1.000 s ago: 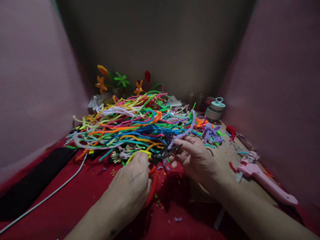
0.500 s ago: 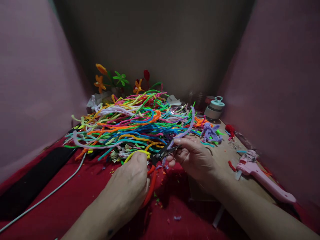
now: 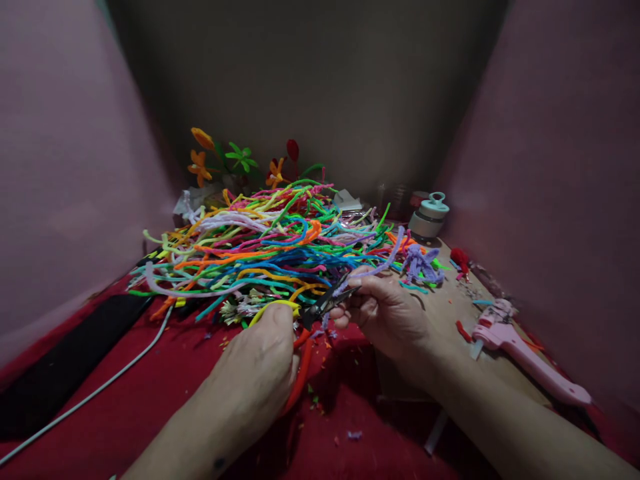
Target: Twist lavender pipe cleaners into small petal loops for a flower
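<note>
Cutting a purple pipe cleaner, places being given relative to the pile of pipe cleaners (image 3: 260, 250). The left hand (image 3: 260, 353), at the near side of the pile, is closed in a fist around the red handle (image 3: 300, 383) of the scissors (image 3: 320, 307), its thumb laid uppermost; its curled fingers are largely hidden. The right hand (image 3: 390, 310), at the near right of the pile, is part closed: thumb and forefinger pinch the purple pipe cleaner (image 3: 387, 263), and the remaining fingers curl beneath. Whether these fingers touch the scissors cannot be told.

The scissors lie at the pile's near edge, right of its middle. Their long axis runs obliquely, handle toward the near left, black blades parted and pointing to the far right, toward the right hand. The purple pipe cleaner has its lower end between the blades; its long axis passes over the right hand and curves up to a free tip near the pile's right end. Beside that end lies a purple bundle (image 3: 421, 265); behind it stands a jar (image 3: 429, 219). A pink glue gun (image 3: 525, 360) rests to the near right of the pile.
</note>
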`<state>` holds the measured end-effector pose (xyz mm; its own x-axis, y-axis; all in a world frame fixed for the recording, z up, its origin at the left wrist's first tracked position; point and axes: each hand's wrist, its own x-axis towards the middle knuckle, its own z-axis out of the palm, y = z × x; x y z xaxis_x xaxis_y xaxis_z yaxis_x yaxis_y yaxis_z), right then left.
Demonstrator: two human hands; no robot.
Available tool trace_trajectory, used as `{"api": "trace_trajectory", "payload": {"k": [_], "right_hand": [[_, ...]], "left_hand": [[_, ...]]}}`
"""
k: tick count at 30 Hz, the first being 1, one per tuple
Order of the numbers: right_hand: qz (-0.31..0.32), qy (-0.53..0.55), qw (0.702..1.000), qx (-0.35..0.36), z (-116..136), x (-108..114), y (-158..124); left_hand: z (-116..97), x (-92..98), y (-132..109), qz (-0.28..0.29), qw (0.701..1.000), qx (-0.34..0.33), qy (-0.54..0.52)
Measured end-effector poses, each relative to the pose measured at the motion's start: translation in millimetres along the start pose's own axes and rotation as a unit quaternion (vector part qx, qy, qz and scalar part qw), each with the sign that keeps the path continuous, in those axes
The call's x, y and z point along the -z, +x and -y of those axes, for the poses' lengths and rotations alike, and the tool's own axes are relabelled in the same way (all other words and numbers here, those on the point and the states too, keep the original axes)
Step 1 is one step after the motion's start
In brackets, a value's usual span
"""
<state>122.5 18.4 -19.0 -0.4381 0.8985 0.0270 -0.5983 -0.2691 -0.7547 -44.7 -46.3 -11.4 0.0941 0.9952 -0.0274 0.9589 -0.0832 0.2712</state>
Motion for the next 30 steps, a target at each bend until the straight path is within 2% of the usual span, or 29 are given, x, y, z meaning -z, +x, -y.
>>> {"api": "trace_trajectory", "payload": {"k": [7,14,27,30], "right_hand": [[-0.003,0.013,1.000,-0.016,1,-1,-1],[-0.038,0.043,0.998,-0.037,3,-6,-2],[-0.063,0.076,0.995,-0.019,2,-9,-5],[-0.072,0.087,0.993,-0.022,2,-9,-4]], "left_hand": [[1,-3.7,1,0.000,1.000,0.001,-0.010],[1,-8.0,1,-0.006,1.000,-0.013,-0.007],[1,-18.1,8,-0.018,1.000,-0.002,0.002],[2,-19.5,9,-0.038,0.999,-0.013,-0.002]]}}
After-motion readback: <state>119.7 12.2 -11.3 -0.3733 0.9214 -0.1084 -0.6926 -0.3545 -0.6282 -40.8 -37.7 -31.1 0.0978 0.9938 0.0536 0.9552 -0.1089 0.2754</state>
